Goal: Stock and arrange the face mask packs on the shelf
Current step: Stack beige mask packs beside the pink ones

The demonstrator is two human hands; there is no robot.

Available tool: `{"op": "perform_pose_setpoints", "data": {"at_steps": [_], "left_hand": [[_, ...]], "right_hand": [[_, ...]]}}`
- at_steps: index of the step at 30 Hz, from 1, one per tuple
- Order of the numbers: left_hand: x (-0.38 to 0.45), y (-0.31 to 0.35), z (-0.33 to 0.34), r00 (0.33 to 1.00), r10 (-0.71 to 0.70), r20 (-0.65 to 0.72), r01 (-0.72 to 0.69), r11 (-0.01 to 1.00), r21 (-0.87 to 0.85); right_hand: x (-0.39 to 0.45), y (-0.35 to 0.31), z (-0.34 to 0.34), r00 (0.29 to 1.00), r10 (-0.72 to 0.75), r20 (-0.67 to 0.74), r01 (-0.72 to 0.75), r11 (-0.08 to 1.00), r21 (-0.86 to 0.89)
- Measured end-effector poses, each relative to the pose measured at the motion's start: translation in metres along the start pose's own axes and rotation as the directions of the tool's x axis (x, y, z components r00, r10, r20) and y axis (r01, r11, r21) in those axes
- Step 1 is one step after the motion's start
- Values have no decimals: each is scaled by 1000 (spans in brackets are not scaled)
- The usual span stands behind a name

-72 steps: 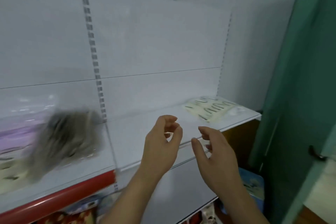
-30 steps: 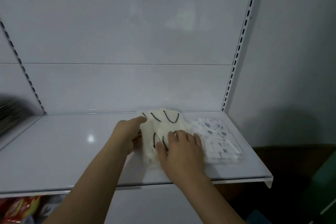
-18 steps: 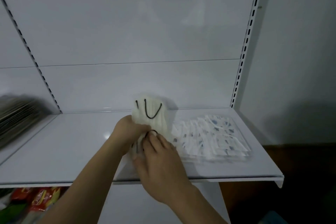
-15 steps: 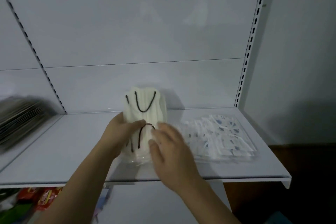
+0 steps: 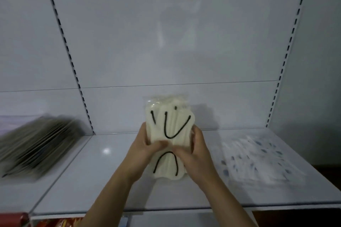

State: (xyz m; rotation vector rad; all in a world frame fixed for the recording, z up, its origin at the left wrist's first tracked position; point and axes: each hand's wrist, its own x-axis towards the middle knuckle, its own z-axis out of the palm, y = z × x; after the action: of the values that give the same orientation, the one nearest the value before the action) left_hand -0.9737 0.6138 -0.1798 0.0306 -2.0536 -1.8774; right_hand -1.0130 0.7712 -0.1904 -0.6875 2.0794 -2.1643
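Both hands clamped on cream mask pack: left hand and right hand grip its middle from either side, holding it upright, seemingly just above the shelf. Step: arranging. Next: probably set it down beside the printed pack lying flat at right. Blurry stack far left.

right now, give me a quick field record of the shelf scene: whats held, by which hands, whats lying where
held item: cream mask pack with black ear loops, upright, in clear wrap
left hand: grip round the pack's left side
right hand: grip round the pack's right side
pack contact with shelf: cannot tell
shelf: white metal
right of hands: blue-patterned white mask pack, lying flat
left bay: blurred grey stack of packs, leaning
below shelf: red packaging, partly visible
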Motion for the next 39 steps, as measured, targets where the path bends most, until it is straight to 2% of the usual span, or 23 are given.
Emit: {"op": "perform_pose_setpoints", "data": {"at_steps": [2,5,8,12,15,18,19,22,24,32,35,39], "left_hand": [[1,1,6,995,48,-85,-50,998,-22],[5,7,10,957,165,-239,-160,986,43],[8,6,-4,962,236,-135,-222,969,111],[6,-12,-21,979,204,-23,-200,973,118],[4,-11,-13,980,199,-2,-197,974,109],[2,1,-12,979,197,-45,-196,980,32],[2,1,-14,982,189,-22,-189,982,17],[-3,-6,-20,981,107,159,-119,991,64],[-7,-10,-20,980,62,188,-84,990,109],[-19,20,-31,996,21,85,-18,999,-38],[-32,16,-44,991,26,-129,-29,999,-22],[-48,21,-75,918,34,-395,-104,982,-158]], "right_hand": [[0,-2,17,999,-10,-51,9,1000,-21],[-2,-7,38,981,-104,-164,85,989,-122],[-4,-6,34,971,-159,-181,128,977,-171],[-15,6,34,985,-102,-138,81,986,-147],[-12,7,42,986,-81,-147,63,990,-123],[-9,-2,42,977,-120,-177,93,984,-155],[-10,-2,40,979,-120,-162,92,981,-172],[-14,6,31,996,-11,-92,-7,980,-199],[-14,12,26,997,24,-68,-39,972,-231],[-11,0,23,995,-29,94,47,981,-187],[-17,2,43,985,-15,174,41,988,-147],[-21,3,83,980,59,189,-57,998,-12]]}}
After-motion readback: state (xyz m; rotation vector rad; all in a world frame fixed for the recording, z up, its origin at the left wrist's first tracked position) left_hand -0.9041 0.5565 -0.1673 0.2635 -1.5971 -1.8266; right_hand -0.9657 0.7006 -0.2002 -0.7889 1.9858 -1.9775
